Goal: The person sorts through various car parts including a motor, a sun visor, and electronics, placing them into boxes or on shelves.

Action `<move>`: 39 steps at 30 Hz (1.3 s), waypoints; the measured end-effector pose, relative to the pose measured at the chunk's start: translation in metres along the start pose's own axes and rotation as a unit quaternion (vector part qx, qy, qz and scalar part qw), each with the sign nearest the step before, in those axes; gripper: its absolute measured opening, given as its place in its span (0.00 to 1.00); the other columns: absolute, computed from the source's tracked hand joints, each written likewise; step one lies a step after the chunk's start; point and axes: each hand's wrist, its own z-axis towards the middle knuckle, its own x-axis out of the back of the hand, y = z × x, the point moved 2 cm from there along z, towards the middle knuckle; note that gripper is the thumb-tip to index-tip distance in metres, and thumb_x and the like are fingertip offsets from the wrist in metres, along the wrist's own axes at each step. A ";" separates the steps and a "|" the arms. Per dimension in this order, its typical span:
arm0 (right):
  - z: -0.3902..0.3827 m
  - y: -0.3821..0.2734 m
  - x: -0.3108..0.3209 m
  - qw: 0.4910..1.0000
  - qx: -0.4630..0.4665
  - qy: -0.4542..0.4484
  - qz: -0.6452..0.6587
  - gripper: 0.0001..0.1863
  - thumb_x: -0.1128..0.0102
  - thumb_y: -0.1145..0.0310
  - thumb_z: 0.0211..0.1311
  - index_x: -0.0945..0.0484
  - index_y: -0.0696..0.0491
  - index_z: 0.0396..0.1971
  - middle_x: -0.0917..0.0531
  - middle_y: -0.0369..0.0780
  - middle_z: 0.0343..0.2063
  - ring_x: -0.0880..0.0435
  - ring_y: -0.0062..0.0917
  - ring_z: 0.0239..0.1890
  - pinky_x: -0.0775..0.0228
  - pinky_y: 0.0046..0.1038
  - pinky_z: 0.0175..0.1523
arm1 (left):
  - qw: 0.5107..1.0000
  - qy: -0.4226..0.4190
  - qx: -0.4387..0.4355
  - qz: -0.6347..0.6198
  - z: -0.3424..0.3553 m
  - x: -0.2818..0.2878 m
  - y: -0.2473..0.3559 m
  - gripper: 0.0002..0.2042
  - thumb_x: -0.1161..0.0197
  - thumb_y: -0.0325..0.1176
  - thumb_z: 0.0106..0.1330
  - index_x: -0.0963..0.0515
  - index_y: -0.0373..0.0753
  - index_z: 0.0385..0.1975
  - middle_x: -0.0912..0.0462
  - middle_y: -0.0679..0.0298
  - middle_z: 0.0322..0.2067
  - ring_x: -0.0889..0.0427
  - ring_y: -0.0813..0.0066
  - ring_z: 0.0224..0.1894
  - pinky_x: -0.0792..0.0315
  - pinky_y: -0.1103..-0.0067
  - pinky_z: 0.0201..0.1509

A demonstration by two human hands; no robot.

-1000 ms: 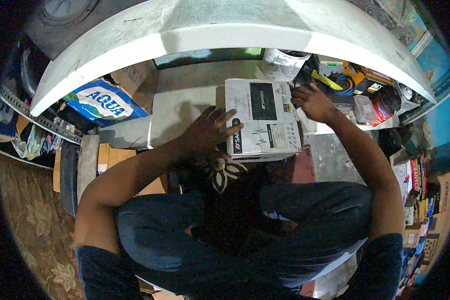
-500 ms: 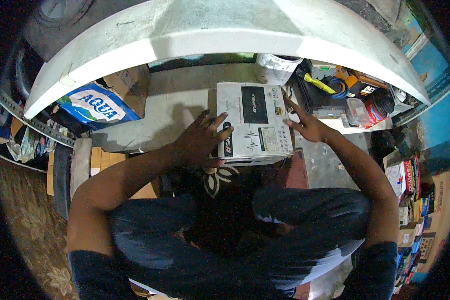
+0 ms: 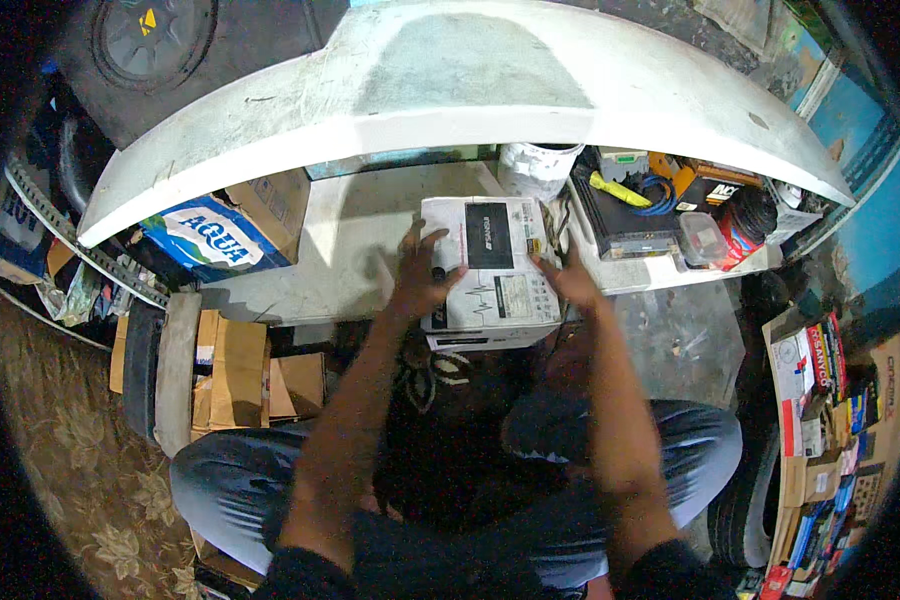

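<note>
Pale shelf [image 3: 345,240], white carton [image 3: 492,268] between left grip [image 3: 422,270] and right grip [image 3: 572,278], both clamping it

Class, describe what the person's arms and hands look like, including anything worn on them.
Dark, plain-looking short sleeves leave both forearms bare. The left hand and right hand are ungloved, each with slender fingers. No watch shows at either wrist; blur hides whether any ring is worn.

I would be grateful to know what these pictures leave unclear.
White box, head view: contents hidden by its cardboard panels.
Left hand, head view: palm hidden by its back.
White bucket, head view: interior mostly hidden by the white shelf.
Speaker, head view: top cut off by the upper picture edge.
</note>
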 end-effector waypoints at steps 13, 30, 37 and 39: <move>-0.058 -0.011 -0.038 0.867 -0.104 -0.039 0.486 0.39 0.40 0.50 0.67 0.38 0.58 0.70 0.23 0.45 0.60 0.21 0.35 0.60 0.30 0.34 0.64 | 0.717 -0.019 0.417 -0.559 -0.060 -0.013 0.000 0.41 0.33 0.49 0.63 0.43 0.44 0.74 0.26 0.58 0.59 0.21 0.65 0.53 0.22 0.66 0.52; -0.078 -0.009 -0.042 0.858 -0.140 0.001 0.495 0.41 0.41 0.41 0.63 0.33 0.54 0.67 0.22 0.42 0.60 0.20 0.36 0.58 0.30 0.39 0.63 | 0.650 0.025 0.426 -0.628 -0.061 -0.016 0.020 0.40 0.36 0.50 0.64 0.44 0.48 0.75 0.23 0.60 0.56 0.22 0.64 0.55 0.25 0.64 0.58; -0.080 -0.031 -0.045 0.846 -0.146 -0.041 0.511 0.43 0.47 0.34 0.64 0.33 0.51 0.69 0.24 0.44 0.63 0.22 0.39 0.60 0.31 0.43 0.63 | 0.652 0.032 0.444 -0.614 -0.072 -0.022 0.003 0.39 0.37 0.51 0.65 0.43 0.46 0.74 0.24 0.59 0.58 0.23 0.64 0.57 0.27 0.65 0.60; -0.072 -0.021 -0.044 0.840 -0.150 -0.044 0.519 0.42 0.48 0.34 0.66 0.33 0.51 0.68 0.23 0.43 0.62 0.21 0.38 0.59 0.29 0.42 0.61 | 0.652 0.027 0.446 -0.613 -0.070 -0.023 0.003 0.39 0.37 0.51 0.65 0.42 0.46 0.74 0.24 0.59 0.59 0.24 0.64 0.58 0.28 0.65 0.61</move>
